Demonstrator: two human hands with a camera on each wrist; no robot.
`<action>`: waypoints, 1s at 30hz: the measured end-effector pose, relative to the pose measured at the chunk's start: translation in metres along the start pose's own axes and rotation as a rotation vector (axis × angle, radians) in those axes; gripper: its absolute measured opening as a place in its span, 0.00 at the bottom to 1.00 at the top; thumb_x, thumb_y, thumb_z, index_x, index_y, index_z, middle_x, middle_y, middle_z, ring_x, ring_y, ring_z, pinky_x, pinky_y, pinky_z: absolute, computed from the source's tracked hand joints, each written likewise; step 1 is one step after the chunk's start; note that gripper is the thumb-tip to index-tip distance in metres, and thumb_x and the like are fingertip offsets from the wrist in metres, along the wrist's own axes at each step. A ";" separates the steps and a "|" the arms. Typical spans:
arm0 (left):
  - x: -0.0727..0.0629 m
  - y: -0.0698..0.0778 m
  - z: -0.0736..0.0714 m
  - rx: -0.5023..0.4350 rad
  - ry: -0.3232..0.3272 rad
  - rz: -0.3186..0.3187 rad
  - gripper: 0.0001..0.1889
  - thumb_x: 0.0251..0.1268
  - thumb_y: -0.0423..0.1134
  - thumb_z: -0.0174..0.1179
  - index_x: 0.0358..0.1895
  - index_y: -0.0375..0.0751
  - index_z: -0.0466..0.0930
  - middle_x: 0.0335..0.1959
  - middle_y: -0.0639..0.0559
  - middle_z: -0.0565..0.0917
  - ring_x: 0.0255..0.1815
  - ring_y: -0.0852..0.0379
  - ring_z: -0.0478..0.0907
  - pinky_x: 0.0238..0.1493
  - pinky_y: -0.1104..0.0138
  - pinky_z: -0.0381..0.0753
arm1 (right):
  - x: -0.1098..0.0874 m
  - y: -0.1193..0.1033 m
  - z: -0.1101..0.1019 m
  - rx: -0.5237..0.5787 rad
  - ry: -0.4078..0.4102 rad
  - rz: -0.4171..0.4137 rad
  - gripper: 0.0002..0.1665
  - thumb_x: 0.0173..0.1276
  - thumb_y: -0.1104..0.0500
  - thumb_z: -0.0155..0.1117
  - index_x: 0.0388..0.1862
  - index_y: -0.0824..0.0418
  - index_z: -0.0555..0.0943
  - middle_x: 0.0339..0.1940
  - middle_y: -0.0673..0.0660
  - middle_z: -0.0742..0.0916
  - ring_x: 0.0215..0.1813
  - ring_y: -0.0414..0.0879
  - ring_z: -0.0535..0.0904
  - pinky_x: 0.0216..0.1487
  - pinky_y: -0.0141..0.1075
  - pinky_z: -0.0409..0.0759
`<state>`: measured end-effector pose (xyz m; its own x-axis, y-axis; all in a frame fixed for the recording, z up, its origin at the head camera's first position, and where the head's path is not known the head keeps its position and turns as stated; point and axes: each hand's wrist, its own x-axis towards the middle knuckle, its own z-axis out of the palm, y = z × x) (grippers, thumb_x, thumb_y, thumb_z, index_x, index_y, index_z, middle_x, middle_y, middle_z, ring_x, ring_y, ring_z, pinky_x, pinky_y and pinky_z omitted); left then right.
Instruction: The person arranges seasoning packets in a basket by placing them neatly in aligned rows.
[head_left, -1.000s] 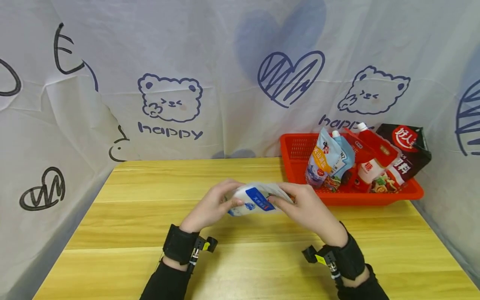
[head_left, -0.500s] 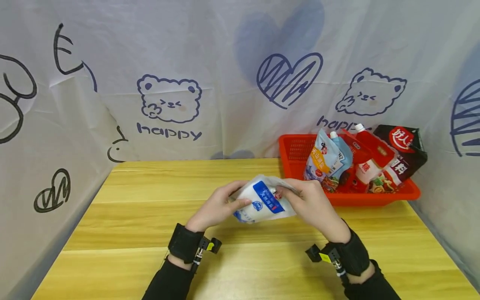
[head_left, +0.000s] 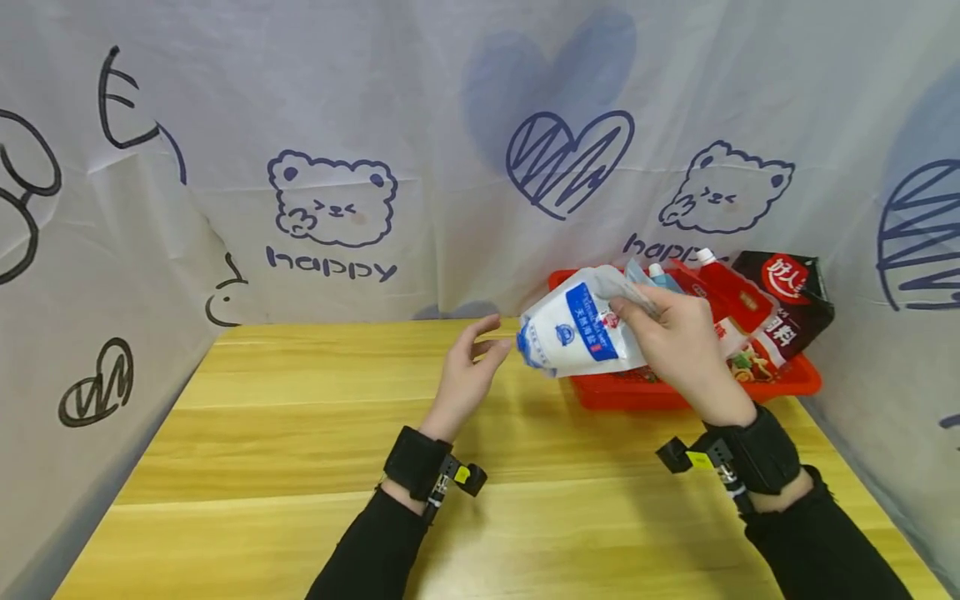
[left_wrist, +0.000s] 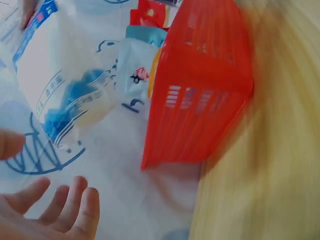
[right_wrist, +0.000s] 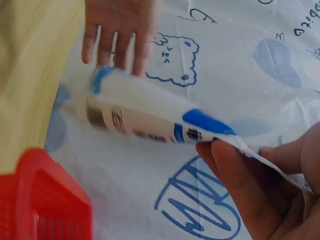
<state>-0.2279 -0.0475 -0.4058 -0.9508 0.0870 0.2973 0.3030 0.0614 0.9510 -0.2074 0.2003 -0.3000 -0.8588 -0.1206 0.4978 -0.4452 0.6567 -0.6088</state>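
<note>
My right hand pinches a white and blue bag of salt by its top edge, thumb on the front. The bag is held tilted in the air and overlaps the left part of the red basket in the head view. Just left of the bag's lower end is my left hand, its fingers relaxed and apart from the bag. The left wrist view shows a gap between those fingertips and the bag. From the right wrist, the bag appears edge-on, gripped between thumb and fingers.
Several packages stand in the basket: a red spouted pouch, a black and red bag and a light blue pouch partly behind the salt. The wooden table meets a white printed cloth at the back.
The bag of salt has moved right and up in my right hand, toward the basket. My left hand has let go of it and now stands apart on the left.
</note>
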 end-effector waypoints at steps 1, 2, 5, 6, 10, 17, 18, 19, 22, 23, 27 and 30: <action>0.002 0.000 0.004 -0.013 0.019 -0.009 0.24 0.79 0.36 0.58 0.73 0.32 0.71 0.70 0.36 0.75 0.64 0.38 0.79 0.64 0.48 0.80 | 0.003 0.000 -0.003 -0.009 0.012 0.016 0.16 0.78 0.57 0.63 0.52 0.69 0.87 0.38 0.66 0.91 0.34 0.59 0.90 0.29 0.22 0.81; 0.004 -0.001 0.008 -0.023 0.034 -0.020 0.24 0.79 0.35 0.58 0.72 0.31 0.71 0.69 0.35 0.75 0.63 0.38 0.79 0.61 0.49 0.82 | 0.007 0.000 -0.006 -0.020 0.025 0.030 0.17 0.79 0.55 0.63 0.52 0.68 0.87 0.39 0.66 0.91 0.34 0.60 0.90 0.28 0.22 0.80; 0.009 -0.003 0.021 -0.054 0.053 -0.056 0.22 0.78 0.33 0.58 0.70 0.30 0.72 0.66 0.33 0.77 0.61 0.37 0.81 0.55 0.53 0.85 | 0.017 0.003 -0.013 -0.062 0.057 0.048 0.18 0.80 0.54 0.62 0.51 0.69 0.87 0.41 0.68 0.91 0.37 0.62 0.90 0.30 0.26 0.84; 0.011 -0.004 0.025 -0.062 0.051 -0.067 0.22 0.78 0.33 0.58 0.70 0.29 0.72 0.65 0.32 0.77 0.60 0.36 0.81 0.53 0.53 0.86 | 0.020 0.004 -0.015 -0.075 0.064 0.050 0.19 0.80 0.54 0.61 0.51 0.70 0.87 0.41 0.68 0.91 0.38 0.62 0.90 0.32 0.31 0.86; 0.017 -0.009 0.043 -0.100 0.051 -0.140 0.21 0.77 0.32 0.59 0.68 0.28 0.74 0.62 0.31 0.79 0.58 0.36 0.83 0.49 0.56 0.88 | 0.034 0.012 -0.019 -0.115 0.079 0.049 0.18 0.80 0.56 0.60 0.51 0.71 0.87 0.42 0.69 0.90 0.38 0.63 0.90 0.36 0.47 0.90; 0.024 -0.018 0.072 -0.155 0.038 -0.237 0.22 0.72 0.29 0.62 0.66 0.25 0.74 0.60 0.30 0.79 0.53 0.38 0.85 0.49 0.58 0.89 | 0.055 0.029 -0.017 -0.128 -0.041 0.140 0.20 0.82 0.56 0.56 0.57 0.70 0.84 0.44 0.70 0.89 0.37 0.60 0.87 0.37 0.45 0.89; 0.025 -0.020 0.075 -0.147 0.034 -0.247 0.23 0.71 0.29 0.62 0.66 0.25 0.74 0.60 0.31 0.80 0.53 0.40 0.86 0.50 0.58 0.89 | 0.059 0.031 -0.016 -0.140 -0.067 0.152 0.20 0.83 0.57 0.55 0.58 0.71 0.83 0.45 0.71 0.89 0.37 0.62 0.87 0.39 0.49 0.89; 0.025 -0.021 0.078 -0.128 0.029 -0.258 0.23 0.71 0.30 0.62 0.66 0.26 0.75 0.60 0.32 0.80 0.54 0.41 0.86 0.51 0.59 0.88 | 0.062 0.033 -0.014 -0.155 -0.092 0.164 0.20 0.83 0.57 0.55 0.59 0.72 0.83 0.45 0.72 0.88 0.39 0.63 0.88 0.42 0.52 0.89; 0.024 -0.024 0.083 -0.072 0.008 -0.270 0.24 0.70 0.30 0.64 0.67 0.28 0.75 0.61 0.34 0.81 0.55 0.43 0.85 0.55 0.59 0.86 | 0.072 0.039 -0.008 -0.210 -0.161 0.193 0.20 0.82 0.59 0.54 0.59 0.74 0.82 0.46 0.74 0.88 0.43 0.67 0.88 0.48 0.60 0.87; 0.023 -0.024 0.084 -0.055 0.000 -0.273 0.24 0.70 0.30 0.64 0.67 0.28 0.76 0.61 0.34 0.81 0.57 0.44 0.85 0.56 0.59 0.86 | 0.075 0.041 -0.005 -0.230 -0.181 0.201 0.20 0.82 0.59 0.54 0.58 0.74 0.82 0.46 0.74 0.87 0.42 0.67 0.88 0.49 0.59 0.87; 0.022 -0.025 0.085 -0.043 -0.029 -0.286 0.26 0.69 0.29 0.65 0.69 0.28 0.75 0.63 0.34 0.80 0.59 0.43 0.84 0.60 0.59 0.84 | 0.082 0.050 0.007 -0.281 -0.243 0.219 0.18 0.81 0.62 0.54 0.56 0.76 0.81 0.43 0.73 0.87 0.39 0.63 0.86 0.45 0.55 0.89; 0.022 -0.025 0.086 -0.046 -0.039 -0.297 0.26 0.69 0.29 0.66 0.69 0.28 0.75 0.62 0.35 0.81 0.59 0.44 0.85 0.60 0.59 0.84 | 0.084 0.057 0.014 -0.286 -0.269 0.232 0.17 0.81 0.62 0.54 0.54 0.76 0.82 0.41 0.71 0.86 0.35 0.60 0.85 0.41 0.51 0.89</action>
<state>-0.2512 0.0379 -0.4305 -0.9939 0.1098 0.0030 0.0079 0.0443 0.9990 -0.3083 0.2170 -0.3017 -0.9798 -0.1102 0.1667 -0.1774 0.8640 -0.4712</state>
